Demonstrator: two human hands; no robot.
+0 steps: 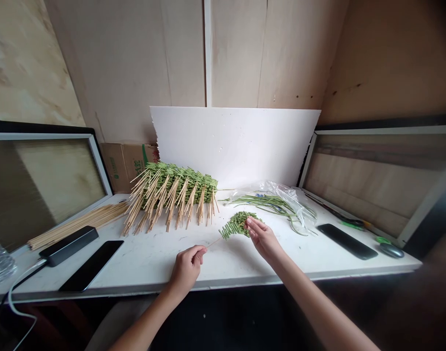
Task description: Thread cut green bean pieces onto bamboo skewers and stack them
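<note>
My left hand (189,265) is closed around the bare lower end of a bamboo skewer (212,242), just above the table's front part. Short green pieces, which look like cut garlic scape (228,230), sit crosswise in a row along its upper part. At the far end of that row my right hand (261,236) pinches with thumb and fingertips, apparently on a garlic scape piece mostly hidden by the fingers. Directly behind, a small heap of loose cut pieces (247,215) lies on the white table, partly covered by the right hand.
A large stack of loaded skewers (179,187) stands back left, sticks pointing forward. Bare skewers (80,224) lie left, near a black power bank-like box (69,245) and a phone (91,265). Long green stems (267,202) rest by a plastic bag (281,190); another phone (346,241) lies right.
</note>
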